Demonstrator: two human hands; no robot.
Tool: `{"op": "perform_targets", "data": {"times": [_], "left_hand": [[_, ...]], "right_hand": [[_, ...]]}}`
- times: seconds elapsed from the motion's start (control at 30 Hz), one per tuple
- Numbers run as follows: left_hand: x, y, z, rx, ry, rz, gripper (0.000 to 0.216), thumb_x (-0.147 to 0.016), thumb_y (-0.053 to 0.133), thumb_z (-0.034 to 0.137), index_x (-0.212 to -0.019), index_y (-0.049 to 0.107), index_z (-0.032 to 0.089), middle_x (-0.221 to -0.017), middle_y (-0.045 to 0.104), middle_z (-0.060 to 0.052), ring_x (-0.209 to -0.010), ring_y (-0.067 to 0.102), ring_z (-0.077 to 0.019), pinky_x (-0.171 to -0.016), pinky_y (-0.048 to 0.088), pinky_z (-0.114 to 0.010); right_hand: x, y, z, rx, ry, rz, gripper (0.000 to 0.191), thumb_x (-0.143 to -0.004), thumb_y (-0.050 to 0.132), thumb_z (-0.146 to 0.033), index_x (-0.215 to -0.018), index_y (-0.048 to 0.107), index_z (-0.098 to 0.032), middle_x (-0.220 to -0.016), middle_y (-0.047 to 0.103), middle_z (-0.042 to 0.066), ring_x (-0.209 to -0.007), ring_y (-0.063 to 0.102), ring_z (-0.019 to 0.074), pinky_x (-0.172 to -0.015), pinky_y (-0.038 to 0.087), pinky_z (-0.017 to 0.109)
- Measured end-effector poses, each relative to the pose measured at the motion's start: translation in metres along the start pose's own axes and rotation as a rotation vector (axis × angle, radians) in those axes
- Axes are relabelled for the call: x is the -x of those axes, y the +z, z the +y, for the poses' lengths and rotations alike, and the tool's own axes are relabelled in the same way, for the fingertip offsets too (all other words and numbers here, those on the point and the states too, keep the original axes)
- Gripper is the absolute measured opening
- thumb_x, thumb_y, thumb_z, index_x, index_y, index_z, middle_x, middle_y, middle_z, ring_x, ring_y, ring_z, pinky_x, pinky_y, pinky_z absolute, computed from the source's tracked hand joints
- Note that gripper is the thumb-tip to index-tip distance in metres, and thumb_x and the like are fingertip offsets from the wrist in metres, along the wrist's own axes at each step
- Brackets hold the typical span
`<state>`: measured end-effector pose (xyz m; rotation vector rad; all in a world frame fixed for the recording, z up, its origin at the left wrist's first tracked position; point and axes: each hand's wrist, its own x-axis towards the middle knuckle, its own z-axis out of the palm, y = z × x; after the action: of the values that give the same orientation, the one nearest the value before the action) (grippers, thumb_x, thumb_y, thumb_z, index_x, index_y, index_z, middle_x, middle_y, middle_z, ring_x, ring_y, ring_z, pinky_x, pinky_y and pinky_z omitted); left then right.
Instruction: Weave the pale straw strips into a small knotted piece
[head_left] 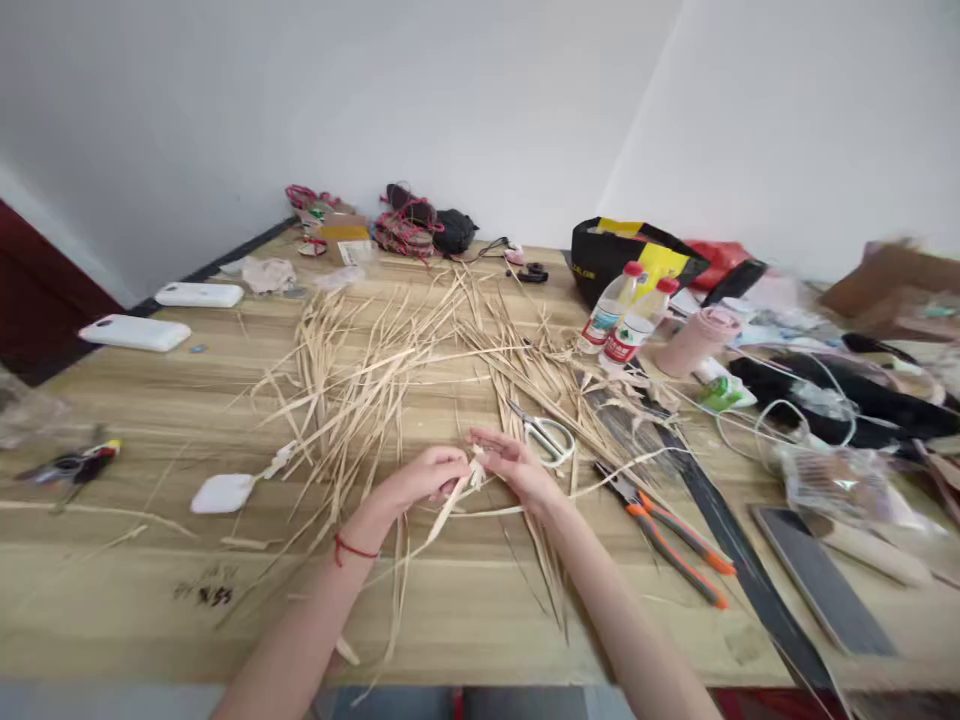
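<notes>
Workpiece, a small, pale, knotted length of flat straw-like strip (477, 472), sits between the two hands, taken here as the clock's centre with twelve towards the wall. Left hand (435, 472): thumb and fingers closed in a narrow pinch on the workpiece, whose loose end runs out below towards seven o'clock. A thin red cord bracelet (354, 548) circles that wrist. Right hand (517, 470): fingers loosely extended and meeting the workpiece from the three o'clock side; whether its thumb and fingers are closed on it cannot be told.

Surface in use is a light wood-grain tabletop (150, 600). A broad, loose heap of long tan dried strips (352, 380) spreads from ten to one o'clock. At two o'clock, near the right hand, lie metal scissors with pale looped handles (546, 438). Just past three, further out, are dark-jawed pliers with orange and grey handles (639, 502).

A white rounded-square case (223, 493) lies at nine o'clock, well apart from the left hand. Two clear plastic bottles with red caps (611, 310) stand between one and two; a pink cylindrical tumbler (697, 342) is at two, just beyond them.
</notes>
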<state>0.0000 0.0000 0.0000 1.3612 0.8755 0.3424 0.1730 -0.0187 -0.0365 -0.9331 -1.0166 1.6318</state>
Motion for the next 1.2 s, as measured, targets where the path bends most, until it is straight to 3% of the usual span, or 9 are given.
{"op": "perform_targets", "data": {"times": [0.3,0.43,0.53,0.7,0.87,1.2], "left_hand": [[0.002,-0.006,-0.005,-0.02,-0.059,-0.069,0.018,-0.071,0.049,0.027,-0.058,0.048,0.015,-0.046,0.041,0.005,-0.041,0.035,-0.0066,-0.041,0.026,-0.019],[0.001,-0.003,-0.003,0.008,-0.03,-0.067,0.015,-0.072,0.052,0.029,-0.067,0.054,0.014,-0.053,0.048,0.003,-0.047,0.042,-0.008,-0.046,0.032,-0.019],[-0.003,0.002,-0.005,0.025,0.021,-0.019,0.025,-0.075,0.053,0.038,-0.074,0.057,0.013,-0.06,0.052,0.001,-0.05,0.044,-0.0085,-0.047,0.033,-0.02],[-0.009,0.006,-0.012,0.028,0.09,0.064,0.034,-0.077,0.049,0.045,-0.069,0.055,0.013,-0.057,0.05,0.001,-0.048,0.042,-0.0078,-0.046,0.031,-0.02],[-0.009,0.005,-0.008,0.008,0.064,0.138,0.032,-0.075,0.051,0.04,-0.056,0.048,0.014,-0.049,0.045,0.003,-0.046,0.04,-0.008,-0.046,0.028,-0.02],[-0.003,-0.002,-0.004,0.003,0.095,0.054,0.029,-0.076,0.048,0.033,-0.055,0.05,0.015,-0.053,0.049,0.002,-0.05,0.043,-0.0096,-0.052,0.032,-0.022]], "right_hand": [[0.001,-0.006,-0.003,0.02,0.046,0.0,0.046,-0.062,0.071,-0.021,-0.107,0.06,-0.021,-0.111,0.062,0.007,-0.083,0.06,0.0165,-0.071,0.046,0.028],[0.001,-0.007,-0.004,0.011,0.03,-0.023,0.042,-0.066,0.068,-0.022,-0.107,0.06,-0.02,-0.11,0.062,0.008,-0.087,0.06,0.0171,-0.08,0.045,0.031],[0.001,-0.007,-0.004,0.02,0.011,-0.024,0.044,-0.065,0.07,-0.023,-0.108,0.059,-0.02,-0.106,0.064,0.008,-0.094,0.059,0.0193,-0.085,0.043,0.034],[0.002,-0.005,-0.003,0.003,0.0,-0.01,0.042,-0.065,0.071,-0.025,-0.105,0.06,-0.019,-0.104,0.064,0.008,-0.094,0.059,0.0196,-0.087,0.043,0.035],[0.002,-0.004,-0.006,-0.015,0.008,-0.062,0.046,-0.062,0.072,-0.022,-0.107,0.06,-0.02,-0.106,0.063,0.007,-0.09,0.06,0.0176,-0.084,0.044,0.033],[0.004,-0.005,-0.009,0.034,-0.032,-0.066,0.049,-0.065,0.07,-0.024,-0.112,0.057,-0.023,-0.112,0.06,0.006,-0.086,0.059,0.0157,-0.081,0.044,0.031]]}}
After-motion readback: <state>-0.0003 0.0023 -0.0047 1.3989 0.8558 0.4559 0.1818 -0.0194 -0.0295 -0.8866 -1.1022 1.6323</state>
